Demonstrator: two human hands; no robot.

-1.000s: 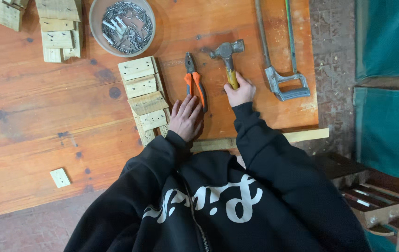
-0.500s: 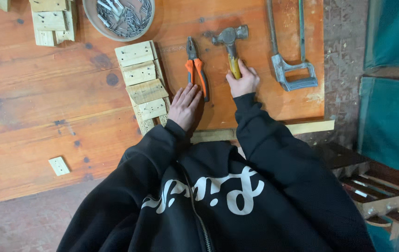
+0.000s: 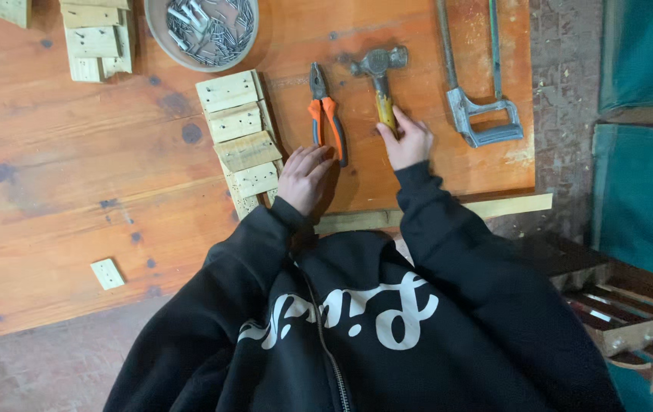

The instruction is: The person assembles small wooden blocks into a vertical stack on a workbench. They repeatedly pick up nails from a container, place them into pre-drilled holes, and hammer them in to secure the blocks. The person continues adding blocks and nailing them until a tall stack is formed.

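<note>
An orange-stained wooden counter is filling most of the view, with a brick floor showing at 3 o'clock and the person's black hoodie at 6 o'clock. The right hand is closing its grip around the yellow handle of the hammer, which is lying flat on the counter near 12 o'clock. The hammer's long axis is running almost straight from 6 to 12, its steel head pointing away from the person and its handle end sitting under the fingers. It is looking head-heavy and stiff, so a hold low on the handle is likely giving swing, while one nearer the head would give control. The left hand is resting released, palm down, fingers touching the tips of the orange-handled pliers and lying just beside a row of small wooden blocks at 9 o'clock. A bowl of nails is sitting at 11 o'clock, a hacksaw at 2 o'clock.
</note>
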